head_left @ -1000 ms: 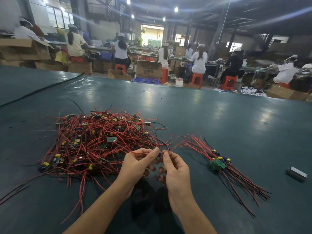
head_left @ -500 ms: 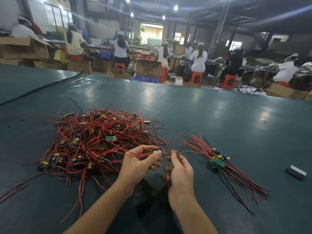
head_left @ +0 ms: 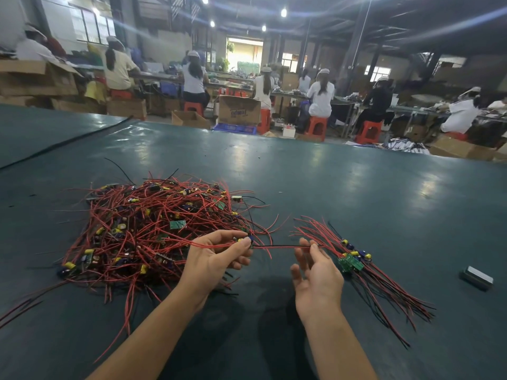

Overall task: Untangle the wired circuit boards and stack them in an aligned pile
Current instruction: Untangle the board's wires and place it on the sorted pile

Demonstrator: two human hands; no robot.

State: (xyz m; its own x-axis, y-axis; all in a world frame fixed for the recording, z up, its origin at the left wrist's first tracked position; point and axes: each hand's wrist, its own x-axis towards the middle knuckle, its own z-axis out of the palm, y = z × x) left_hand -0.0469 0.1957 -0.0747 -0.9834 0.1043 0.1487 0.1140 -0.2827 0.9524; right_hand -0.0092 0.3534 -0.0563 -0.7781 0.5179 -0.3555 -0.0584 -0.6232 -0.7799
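Note:
A big tangled heap of red-wired circuit boards point(head_left: 153, 231) lies on the dark green table point(head_left: 356, 193), left of centre. To the right lies a small aligned pile of green boards point(head_left: 351, 263) with their red and black wires fanned out. My left hand point(head_left: 216, 259) pinches one small board point(head_left: 248, 240) at the heap's right edge. A black wire point(head_left: 279, 246) runs taut from that board to my right hand point(head_left: 315, 272), which pinches its far end between thumb and forefinger, the other fingers spread.
A small grey metal block point(head_left: 476, 277) lies at the right, beyond the sorted pile. A black cable point(head_left: 63, 144) crosses the table's far left. Past the far edge, several seated workers, cardboard boxes and orange stools fill the hall.
My hands were close together at the heap's edge. They have drawn apart, the right hand sliding rightward along the wire, which now stretches between them.

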